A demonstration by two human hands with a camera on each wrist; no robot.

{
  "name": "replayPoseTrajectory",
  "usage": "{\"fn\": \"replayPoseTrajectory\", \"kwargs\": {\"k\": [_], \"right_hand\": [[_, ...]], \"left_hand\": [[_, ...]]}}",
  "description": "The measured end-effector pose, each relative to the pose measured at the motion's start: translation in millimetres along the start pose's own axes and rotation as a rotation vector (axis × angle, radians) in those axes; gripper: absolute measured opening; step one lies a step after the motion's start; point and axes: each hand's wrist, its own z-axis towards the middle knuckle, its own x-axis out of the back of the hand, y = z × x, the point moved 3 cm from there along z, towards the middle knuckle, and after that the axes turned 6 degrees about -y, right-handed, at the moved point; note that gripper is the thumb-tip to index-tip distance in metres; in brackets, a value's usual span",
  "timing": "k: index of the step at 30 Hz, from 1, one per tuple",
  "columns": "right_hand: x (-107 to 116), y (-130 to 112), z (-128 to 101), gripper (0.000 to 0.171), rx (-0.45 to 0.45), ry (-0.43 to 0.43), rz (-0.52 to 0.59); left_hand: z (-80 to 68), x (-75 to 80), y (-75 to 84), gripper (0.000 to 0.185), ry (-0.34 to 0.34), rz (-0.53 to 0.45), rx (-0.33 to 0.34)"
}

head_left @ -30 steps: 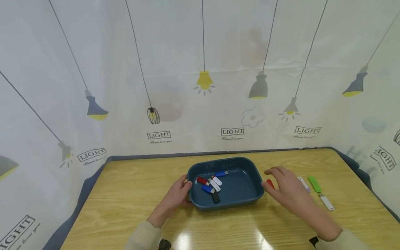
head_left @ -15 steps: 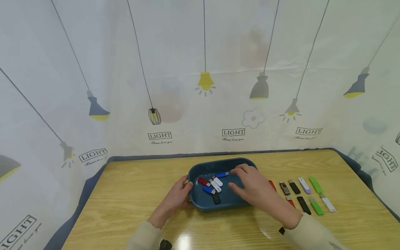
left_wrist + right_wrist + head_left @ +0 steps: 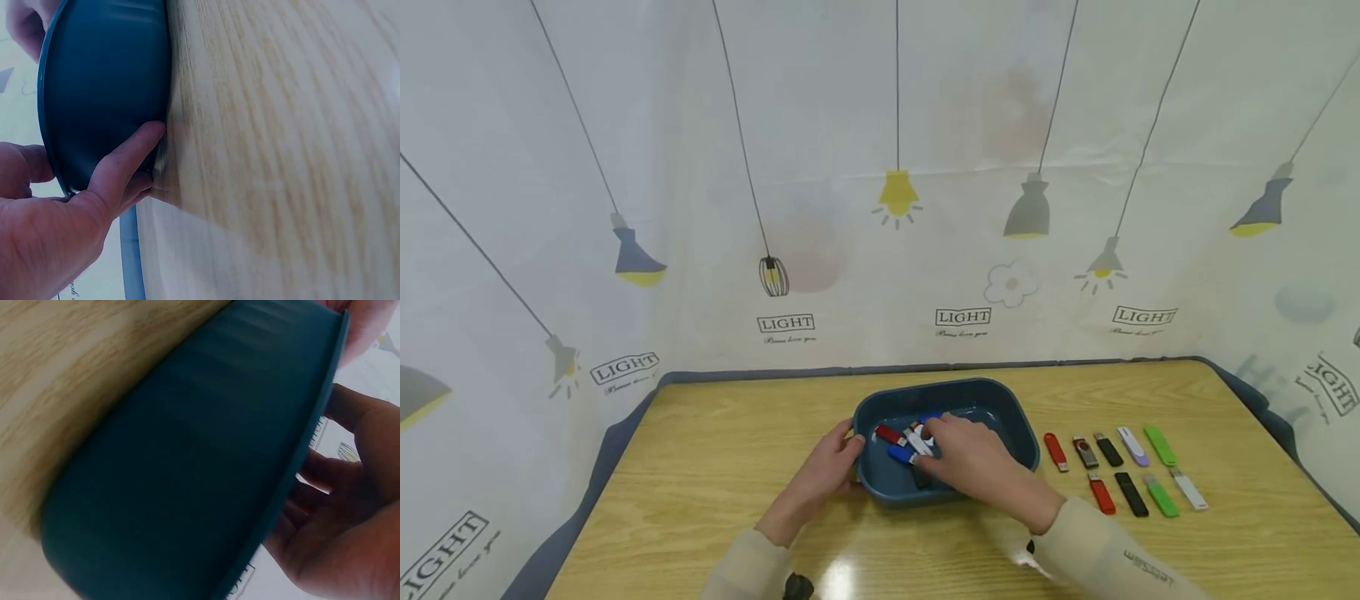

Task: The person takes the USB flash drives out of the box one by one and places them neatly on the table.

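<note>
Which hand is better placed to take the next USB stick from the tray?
Probably the right hand: it is in the blue tray, right at the USB sticks, while the left hand grips the tray's side.

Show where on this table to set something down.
Bare: the table left of the left hand, and between the sleeves, near side of the bin. Crowded: inside it, with USB sticks and the right hand, plus two stick rows right of it.
</note>
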Motion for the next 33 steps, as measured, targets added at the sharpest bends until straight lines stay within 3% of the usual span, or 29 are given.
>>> {"fn": "replayPoseTrajectory", "kwargs": {"k": [5,9,20,27,33], "right_hand": [[-7,-2,7,0.027,-0.017,-0.107,0.042],[-11,-2,11,0.024,-0.010,-0.144,0.066],[-22,-5,19,0.020,0.042,-0.148,0.062],[-23,-6,22,0.019,0.074,-0.134,-0.002],[-19,0,20,0.017,0.047,-0.194,-0.043]], "left_hand": [[0.0,-0.6,0.4,0.054,0.006,0.009,0.010],[0.2,-1.0,0.2,0.053,0.008,0.014,0.011],[0.5,-0.9,1.9,0.053,0.001,0.016,-0.003],[-0.5,-1.3,2.8,0.054,0.007,0.022,-0.005],[-0.6,-1.2,1.6,0.054,0.026,0.029,0.013]]}}
